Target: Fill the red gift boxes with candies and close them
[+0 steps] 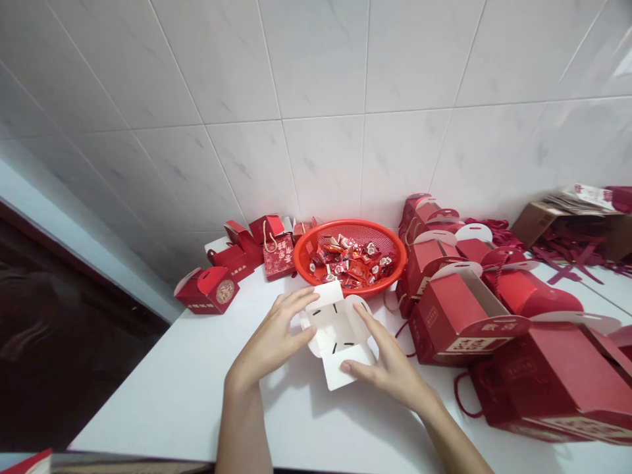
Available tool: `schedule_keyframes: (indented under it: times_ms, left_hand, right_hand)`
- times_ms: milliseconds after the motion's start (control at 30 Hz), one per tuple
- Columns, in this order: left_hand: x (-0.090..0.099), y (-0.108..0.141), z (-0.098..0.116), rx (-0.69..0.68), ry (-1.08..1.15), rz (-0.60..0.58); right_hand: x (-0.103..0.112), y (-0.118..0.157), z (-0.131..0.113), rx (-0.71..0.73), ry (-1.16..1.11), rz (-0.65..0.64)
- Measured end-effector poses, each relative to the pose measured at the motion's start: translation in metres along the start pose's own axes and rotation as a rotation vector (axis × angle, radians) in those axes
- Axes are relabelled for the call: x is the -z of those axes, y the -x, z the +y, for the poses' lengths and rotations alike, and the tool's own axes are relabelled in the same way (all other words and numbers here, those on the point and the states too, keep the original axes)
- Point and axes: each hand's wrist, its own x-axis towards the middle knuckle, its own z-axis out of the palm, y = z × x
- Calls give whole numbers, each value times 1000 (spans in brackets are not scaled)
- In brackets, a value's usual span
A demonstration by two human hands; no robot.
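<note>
A small paper gift box (334, 327) with a white inside stands between my hands, its top flaps folded outward and its mouth facing up. Short dark slits show on its inner walls; its outer faces are hidden. My left hand (282, 329) grips the left side, fingers along the far flap and thumb at the near left edge. My right hand (388, 359) holds the right side, its thumb on the near flap and its fingers by the right flap. Just beyond the box sits a red plastic basket (299, 268) with wrapped candies (353, 260) in it.
Several large red gift boxes (457, 316) with rope handles line the white table (197, 388) at right. Smaller red boxes (210, 288) stand at back left. A cardboard carton (536, 220) with dark red ribbons (582, 253) is far right. A tiled wall (326, 158) closes off the back.
</note>
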Motion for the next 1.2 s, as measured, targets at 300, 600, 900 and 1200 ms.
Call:
schedule_keyframes:
  times_ms: [300, 600, 900, 1200]
  left_hand:
    - [20, 4, -4, 88, -45, -197]
    - [25, -81, 38, -163, 59, -181]
    - [-58, -213, 76, -302, -190, -594]
    - [-103, -251, 69, -233, -237, -615]
  right_hand:
    - [-1, 1, -5, -50, -144, -45]
    - [-3, 4, -3, -5, -34, -2]
    - [-4, 5, 2, 25, 95, 40]
    - [-6, 4, 0, 25, 89, 52]
